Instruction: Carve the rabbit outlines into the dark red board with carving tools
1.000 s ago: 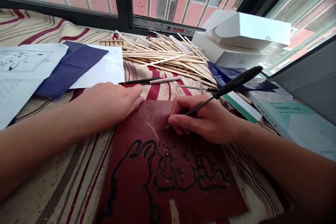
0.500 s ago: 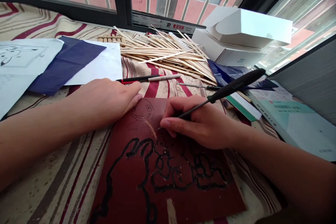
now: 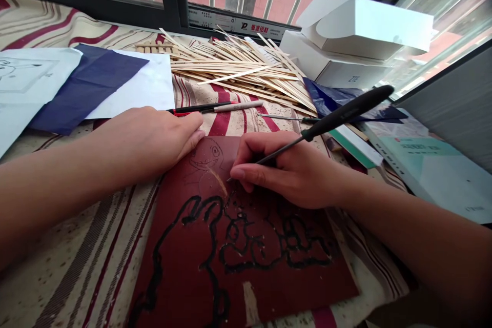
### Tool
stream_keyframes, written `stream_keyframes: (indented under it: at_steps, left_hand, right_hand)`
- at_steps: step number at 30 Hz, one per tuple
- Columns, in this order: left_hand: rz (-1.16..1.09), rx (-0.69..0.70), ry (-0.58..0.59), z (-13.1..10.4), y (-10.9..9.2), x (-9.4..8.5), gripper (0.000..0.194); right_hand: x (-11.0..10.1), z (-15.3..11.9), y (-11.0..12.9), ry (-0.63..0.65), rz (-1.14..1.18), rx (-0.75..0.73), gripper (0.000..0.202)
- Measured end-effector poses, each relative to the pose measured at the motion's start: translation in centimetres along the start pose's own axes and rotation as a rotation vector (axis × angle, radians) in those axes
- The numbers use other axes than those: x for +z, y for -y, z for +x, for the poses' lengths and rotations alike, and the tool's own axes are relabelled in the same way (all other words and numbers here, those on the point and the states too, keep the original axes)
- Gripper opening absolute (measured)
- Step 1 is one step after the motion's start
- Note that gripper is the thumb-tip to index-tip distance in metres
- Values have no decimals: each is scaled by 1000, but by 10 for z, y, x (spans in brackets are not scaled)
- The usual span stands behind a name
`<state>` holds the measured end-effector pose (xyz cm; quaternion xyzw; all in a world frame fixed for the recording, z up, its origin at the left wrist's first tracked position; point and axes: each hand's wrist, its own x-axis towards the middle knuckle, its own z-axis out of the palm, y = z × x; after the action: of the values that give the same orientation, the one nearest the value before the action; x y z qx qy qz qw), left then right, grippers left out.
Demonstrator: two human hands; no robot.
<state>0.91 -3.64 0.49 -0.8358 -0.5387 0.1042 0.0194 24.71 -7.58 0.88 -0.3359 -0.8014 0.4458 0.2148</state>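
My right hand (image 3: pixel 280 166) pinches a slim carving tool with a black handle (image 3: pixel 346 113) and a thin metal shaft. Its tip touches, or nearly touches, the upper middle of a dark red board (image 3: pixel 184 251). Thick black outlines run over the board's lower part, with small pale nicks along them. A thinly drawn cartoon figure (image 3: pixel 205 159) and a pale scraped streak (image 3: pixel 218 180) lie just left of the tip. At the board's upper left corner, my left hand (image 3: pixel 154 133) is closed, thumb side against the edge; its other fingers are mostly hidden.
Behind the board lie pens (image 3: pixel 238 106), a second thin tool (image 3: pixel 284 117) and a heap of wooden strips (image 3: pixel 246 69). Paper sheets (image 3: pixel 132 84) and dark blue sheets (image 3: pixel 92 82) are at left. White boxes (image 3: pixel 369 31) and a book (image 3: pixel 434 164) stand or lie at right.
The whole view has shifted slightly, so the scene sits a little higher. Both hands keep their holds; the tool tip stays near the same spot beside the pale streak.
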Motion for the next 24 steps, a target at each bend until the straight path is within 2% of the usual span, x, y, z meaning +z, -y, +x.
stream_keyframes:
  at_steps: [8,20,24]
  left_hand:
    - [53,28,43,0,-1,-1,63]
    - [-46,8,-10,-3,3,1,55]
    - [0,7,2,-2,2,2,56]
  right_hand:
    - [1,-1,-1,-20,-30,-26,16]
    - [-4,0,6,13,-156,-31,24]
    - [-6,1,7,31,-163,-10,25]
